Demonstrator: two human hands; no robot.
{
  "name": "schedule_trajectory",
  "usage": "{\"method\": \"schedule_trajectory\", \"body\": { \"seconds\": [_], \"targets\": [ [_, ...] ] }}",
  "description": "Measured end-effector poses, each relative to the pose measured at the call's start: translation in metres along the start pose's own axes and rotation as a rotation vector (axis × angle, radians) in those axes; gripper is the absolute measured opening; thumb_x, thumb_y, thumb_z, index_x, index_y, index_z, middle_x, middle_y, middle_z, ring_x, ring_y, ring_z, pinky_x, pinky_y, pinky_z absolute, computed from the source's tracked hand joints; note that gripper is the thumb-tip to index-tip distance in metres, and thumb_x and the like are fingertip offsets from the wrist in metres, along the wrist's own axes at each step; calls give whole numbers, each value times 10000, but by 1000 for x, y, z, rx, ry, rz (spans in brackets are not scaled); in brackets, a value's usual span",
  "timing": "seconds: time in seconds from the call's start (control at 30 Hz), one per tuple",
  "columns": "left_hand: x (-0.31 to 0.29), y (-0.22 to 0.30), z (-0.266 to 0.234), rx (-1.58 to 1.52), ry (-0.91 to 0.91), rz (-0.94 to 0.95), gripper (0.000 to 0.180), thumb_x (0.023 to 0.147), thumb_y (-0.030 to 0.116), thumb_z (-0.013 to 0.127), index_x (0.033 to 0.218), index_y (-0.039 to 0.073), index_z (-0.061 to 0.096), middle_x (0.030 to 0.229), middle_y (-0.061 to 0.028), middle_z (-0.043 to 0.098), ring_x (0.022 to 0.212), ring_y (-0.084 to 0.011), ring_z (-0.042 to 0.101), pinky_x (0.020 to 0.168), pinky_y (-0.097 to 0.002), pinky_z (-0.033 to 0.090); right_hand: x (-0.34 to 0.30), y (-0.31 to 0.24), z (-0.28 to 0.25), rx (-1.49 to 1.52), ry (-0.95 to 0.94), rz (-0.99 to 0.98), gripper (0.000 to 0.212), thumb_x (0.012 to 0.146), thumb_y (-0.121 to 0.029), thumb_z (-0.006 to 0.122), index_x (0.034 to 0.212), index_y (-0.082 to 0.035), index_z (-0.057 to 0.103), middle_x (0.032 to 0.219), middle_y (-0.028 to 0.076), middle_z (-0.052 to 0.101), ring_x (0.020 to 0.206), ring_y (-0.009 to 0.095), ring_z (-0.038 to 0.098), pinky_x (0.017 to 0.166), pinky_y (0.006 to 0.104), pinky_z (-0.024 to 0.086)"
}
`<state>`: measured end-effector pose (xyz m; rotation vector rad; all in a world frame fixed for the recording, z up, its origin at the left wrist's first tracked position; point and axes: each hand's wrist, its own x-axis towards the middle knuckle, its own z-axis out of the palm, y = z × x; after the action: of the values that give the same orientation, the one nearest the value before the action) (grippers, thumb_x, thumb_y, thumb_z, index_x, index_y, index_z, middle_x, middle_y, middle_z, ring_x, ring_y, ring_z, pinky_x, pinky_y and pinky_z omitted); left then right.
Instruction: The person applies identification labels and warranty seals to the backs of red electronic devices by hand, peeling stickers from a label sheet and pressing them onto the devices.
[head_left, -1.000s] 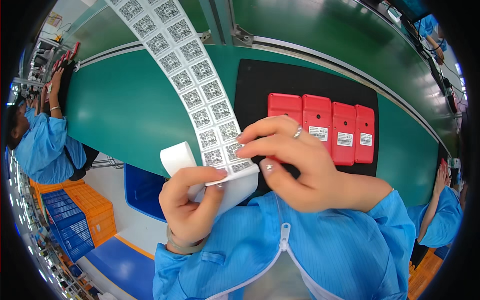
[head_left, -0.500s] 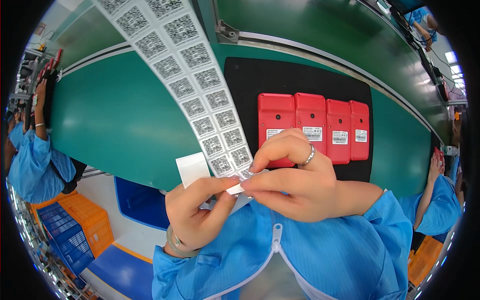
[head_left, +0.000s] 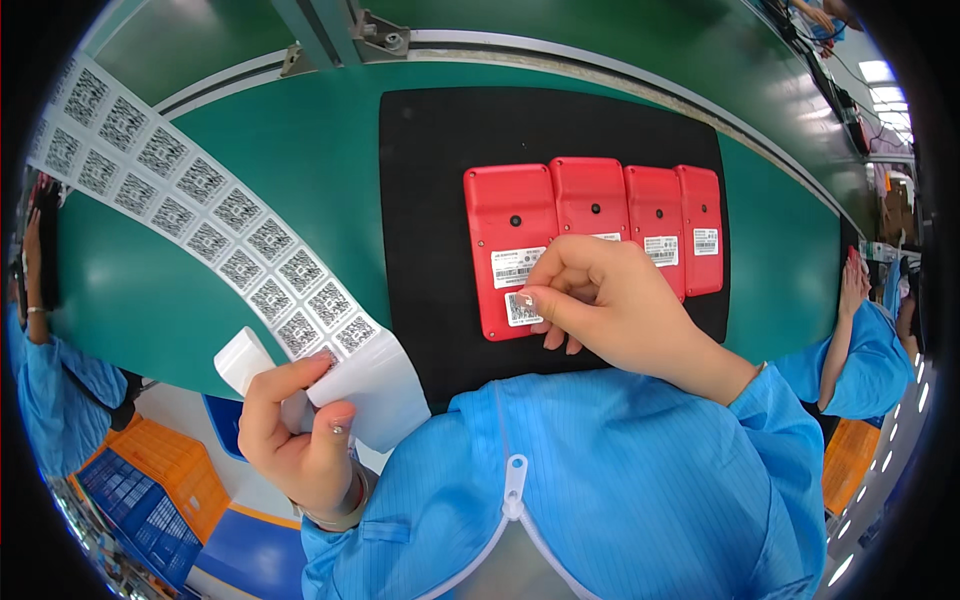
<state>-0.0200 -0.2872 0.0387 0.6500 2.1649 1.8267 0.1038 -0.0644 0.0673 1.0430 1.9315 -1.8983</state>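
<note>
Red casing (head_left: 508, 250), leftmost of four on the black mat (head_left: 430, 200): right hand (head_left: 610, 310) fingertips press a small code label (head_left: 522, 307), which may seat crooked, while left hand (head_left: 300, 440) grips the label strip (head_left: 220, 230).

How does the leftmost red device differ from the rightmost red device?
The leftmost red device looks larger and nearer; the rightmost red device looks narrower. The right hand presses a code label onto the leftmost one; the rightmost is untouched. Both lie on the black mat, each with a white label.
</note>
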Motion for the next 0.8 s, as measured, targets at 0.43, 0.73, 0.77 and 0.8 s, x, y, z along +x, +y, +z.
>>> {"method": "schedule_trajectory", "body": {
  "seconds": [0.43,0.73,0.77,0.8],
  "targets": [
    [-2,-1,2,14,-14,-17,445,721,323,779,905,-39,598,897,-137,635,834,-186,601,767,-271,466,6,12,7,-159,47,-110,82,876,-58,566,839,7,532,672,42,599,555,74,597,474,199,467],
    [-4,8,9,-227,-34,-10,572,683,447,779,914,-43,594,928,-171,627,837,-194,601,752,-268,465,3,6,2,-706,281,-378,195,791,-112,648,753,-12,486,615,136,573,594,316,598,523,362,470],
    [-7,4,10,-276,-23,36,515,696,387,783,916,-40,597,927,-165,631,811,-179,599,722,-258,461,1,3,-4,-832,343,-349,220,782,-128,664,752,-19,475,619,133,570,601,327,592,527,369,467],
    [-10,4,9,-322,-10,84,460,710,327,786,919,-37,600,926,-159,635,784,-164,597,692,-247,457,-1,2,-9,-719,313,-313,229,784,-158,678,776,-24,492,653,107,571,587,278,586,523,340,459]
  ]
}}
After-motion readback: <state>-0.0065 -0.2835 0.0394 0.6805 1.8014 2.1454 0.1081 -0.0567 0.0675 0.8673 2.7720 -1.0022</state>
